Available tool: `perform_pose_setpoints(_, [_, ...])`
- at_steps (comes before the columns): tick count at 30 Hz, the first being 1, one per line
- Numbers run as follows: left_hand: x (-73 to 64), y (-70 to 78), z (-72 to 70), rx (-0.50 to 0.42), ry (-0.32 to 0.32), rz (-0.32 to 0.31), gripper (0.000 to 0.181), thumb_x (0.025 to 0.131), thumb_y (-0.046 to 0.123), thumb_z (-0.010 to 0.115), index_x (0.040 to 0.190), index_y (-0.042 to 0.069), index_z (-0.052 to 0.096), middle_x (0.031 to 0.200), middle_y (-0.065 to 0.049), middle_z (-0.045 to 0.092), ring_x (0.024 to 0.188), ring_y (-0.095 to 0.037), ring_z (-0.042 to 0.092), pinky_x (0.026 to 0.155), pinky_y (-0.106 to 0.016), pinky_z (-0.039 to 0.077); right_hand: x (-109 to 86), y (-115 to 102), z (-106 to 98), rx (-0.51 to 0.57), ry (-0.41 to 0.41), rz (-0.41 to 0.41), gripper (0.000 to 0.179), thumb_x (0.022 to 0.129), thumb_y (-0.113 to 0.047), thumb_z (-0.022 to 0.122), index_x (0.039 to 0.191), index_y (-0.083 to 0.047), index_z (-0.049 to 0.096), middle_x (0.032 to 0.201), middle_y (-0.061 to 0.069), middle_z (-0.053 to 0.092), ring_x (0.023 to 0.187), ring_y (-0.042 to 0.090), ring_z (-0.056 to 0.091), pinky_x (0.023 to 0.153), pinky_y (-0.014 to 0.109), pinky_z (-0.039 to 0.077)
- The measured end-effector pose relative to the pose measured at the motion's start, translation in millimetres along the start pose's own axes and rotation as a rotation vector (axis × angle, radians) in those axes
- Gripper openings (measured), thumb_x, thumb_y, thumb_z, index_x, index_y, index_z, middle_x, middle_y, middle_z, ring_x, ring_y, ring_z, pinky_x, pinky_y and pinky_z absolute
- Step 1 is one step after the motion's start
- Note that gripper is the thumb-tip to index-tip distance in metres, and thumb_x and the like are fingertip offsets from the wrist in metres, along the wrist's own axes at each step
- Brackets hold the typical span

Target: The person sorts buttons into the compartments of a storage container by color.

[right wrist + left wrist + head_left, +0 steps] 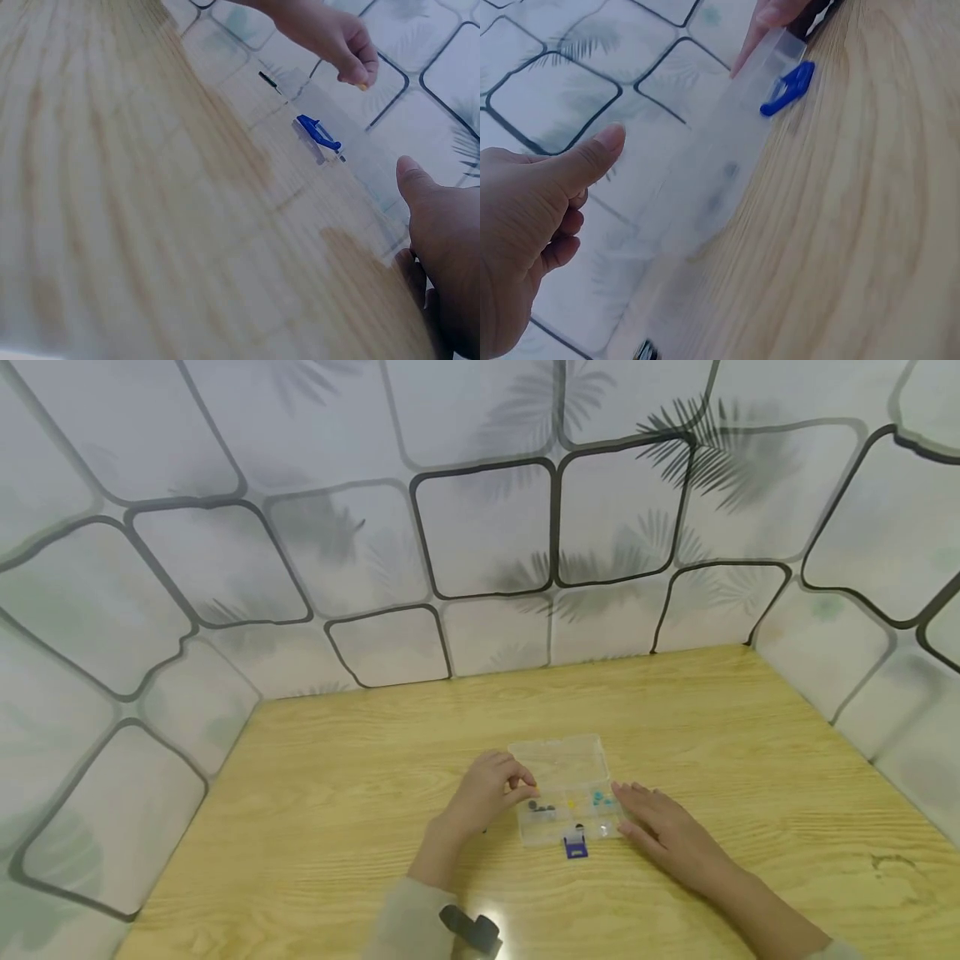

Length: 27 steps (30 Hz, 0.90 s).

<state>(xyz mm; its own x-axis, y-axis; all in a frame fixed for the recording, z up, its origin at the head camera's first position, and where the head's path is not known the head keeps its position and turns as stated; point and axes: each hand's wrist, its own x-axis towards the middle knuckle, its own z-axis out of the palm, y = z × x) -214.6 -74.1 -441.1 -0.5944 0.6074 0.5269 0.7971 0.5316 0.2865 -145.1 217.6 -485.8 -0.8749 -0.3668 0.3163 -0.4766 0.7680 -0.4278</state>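
Note:
A clear plastic compartment box [528,835] lies on the table with its lid [558,762] folded back and a blue latch [576,847] at its front. Dark round pieces [533,806] sit in its left part, a yellow piece [571,804] in the middle and teal pieces [598,798] at the right. Over the box's left side, my left hand [487,789] pinches a small orange-yellow piece [363,87] between thumb and fingertips. My right hand [671,835] rests along the box's right edge, fingers extended, thumb near the front corner.
A small dark piece [646,350] lies on the wooden table [322,827] left of the box, partly behind my left wrist in the head view. Patterned white walls [495,535] stand behind the table and at both sides. A black strap [471,931] crosses my left sleeve.

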Motion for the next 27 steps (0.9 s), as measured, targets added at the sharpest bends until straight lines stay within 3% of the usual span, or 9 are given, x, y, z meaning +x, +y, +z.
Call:
perform_pose_setpoints(10, [24.6, 23.4, 21.7, 0.138, -0.092, -0.001, 0.019, 0.083, 0.037, 0.068, 0.087, 0.02, 0.071, 0.07, 0.011, 0.054, 0.067, -0.004, 0.041, 0.068, -0.017, 0.035, 1.3, 0, -2, 0.017, 0.023, -0.016, 0.049, 0.096, -0.027, 0.056, 0.14, -0.011, 0.045, 0.139, 0.012, 0.049, 0.127, 0.037, 0.045, 0.101, 0.059, 0.03])
perform_pose_setpoints(14, [28.8, 30.3, 27.6, 0.169, -0.118, -0.061, 0.019, 0.084, 0.04, 0.066, 0.088, 0.022, 0.071, 0.071, 0.012, 0.054, 0.069, -0.004, 0.042, 0.069, -0.017, 0.036, 1.3, 1, -1, 0.02, 0.023, -0.017, 0.049, 0.095, -0.026, 0.056, 0.14, -0.01, 0.045, 0.138, 0.013, 0.049, 0.127, 0.038, 0.045, 0.1, 0.06, 0.03])
perform_pose_setpoints(19, [28.5, 34.3, 32.0, 0.142, -0.164, -0.13, 0.022, 0.087, 0.041, 0.063, 0.092, 0.021, 0.07, 0.072, 0.014, 0.051, 0.071, -0.004, 0.039, 0.073, -0.018, 0.035, 0.4, 1, -1, 0.016, 0.008, -0.007, 0.049, 0.096, -0.028, 0.056, 0.141, -0.011, 0.045, 0.14, 0.012, 0.049, 0.128, 0.037, 0.044, 0.102, 0.059, 0.03])
perform_pose_setpoints(22, [28.0, 34.7, 31.1, 0.113, -0.148, -0.132, 0.023, 0.087, 0.04, 0.063, 0.096, 0.02, 0.07, 0.072, 0.013, 0.052, 0.072, -0.004, 0.04, 0.073, -0.019, 0.036, 0.4, 0, -1, 0.013, 0.016, -0.016, 0.049, 0.095, -0.027, 0.056, 0.14, -0.011, 0.045, 0.139, 0.012, 0.049, 0.127, 0.037, 0.044, 0.101, 0.06, 0.03])
perform_pose_setpoints(27, [28.2, 34.4, 25.1, 0.048, -0.067, -0.109, 0.023, 0.086, 0.036, 0.066, 0.098, 0.018, 0.07, 0.074, 0.01, 0.055, 0.074, -0.006, 0.043, 0.073, -0.02, 0.038, 0.4, 1, -1, 0.003, 0.026, -0.024, 0.049, 0.095, -0.027, 0.057, 0.14, -0.011, 0.045, 0.138, 0.013, 0.05, 0.126, 0.038, 0.045, 0.1, 0.06, 0.031])
